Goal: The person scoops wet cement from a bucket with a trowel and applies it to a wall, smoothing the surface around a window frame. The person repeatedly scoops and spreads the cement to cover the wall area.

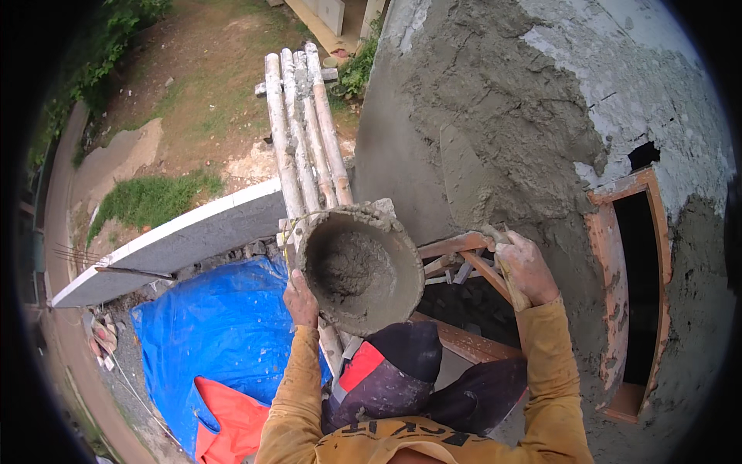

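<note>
My left hand [300, 300] is closed on the left rim of a round bucket [402, 274], which is coated in grey mortar. Wet mortar [352, 271] lies in its bottom. In my right hand [527, 267] is the handle of a trowel [465, 174]. Its mortar-covered blade lies against the wall and blends with the grey coat, so its edges are hard to make out. The wall [510, 93] carries rough, fresh mortar around the blade, with a smoother strip to the left.
Mortar-spattered poles [305, 131] lie side by side beyond the bucket, high above the ground. Wooden-framed openings [653, 232] break the wall at right and below my right hand. Down at left are a blue tarp [212, 325], an orange-red sheet [236, 421] and a low wall [185, 232].
</note>
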`<move>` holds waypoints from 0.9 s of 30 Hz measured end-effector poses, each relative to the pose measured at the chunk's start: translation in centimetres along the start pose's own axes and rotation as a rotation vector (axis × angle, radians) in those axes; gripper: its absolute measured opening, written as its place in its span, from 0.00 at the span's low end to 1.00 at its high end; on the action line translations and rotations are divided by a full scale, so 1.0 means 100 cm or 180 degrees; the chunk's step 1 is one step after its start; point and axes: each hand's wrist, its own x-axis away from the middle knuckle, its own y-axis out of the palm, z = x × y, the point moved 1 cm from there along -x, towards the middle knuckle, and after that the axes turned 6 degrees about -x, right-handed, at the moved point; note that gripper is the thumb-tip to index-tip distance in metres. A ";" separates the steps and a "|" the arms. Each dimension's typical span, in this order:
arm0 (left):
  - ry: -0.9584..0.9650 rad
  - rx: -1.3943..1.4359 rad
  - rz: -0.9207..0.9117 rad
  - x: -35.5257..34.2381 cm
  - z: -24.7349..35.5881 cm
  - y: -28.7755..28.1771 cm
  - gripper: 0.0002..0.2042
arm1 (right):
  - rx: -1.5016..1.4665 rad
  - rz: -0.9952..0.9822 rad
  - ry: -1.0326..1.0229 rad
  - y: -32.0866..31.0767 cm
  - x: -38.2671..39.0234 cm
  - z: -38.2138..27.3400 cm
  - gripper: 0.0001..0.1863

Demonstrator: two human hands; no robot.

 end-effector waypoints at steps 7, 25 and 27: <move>0.0718 -0.0602 -0.0152 0.021 0.046 0.013 0.13 | 0.0786 -0.2037 0.1552 0.168 -0.006 0.034 0.22; 0.0523 -0.0392 -0.0282 0.033 0.049 0.037 0.18 | 0.1071 -0.2065 0.1237 0.202 0.032 0.056 0.16; 0.0514 -0.0566 -0.0382 0.043 0.061 0.046 0.18 | 0.0773 -0.2437 0.1239 0.206 0.043 0.036 0.16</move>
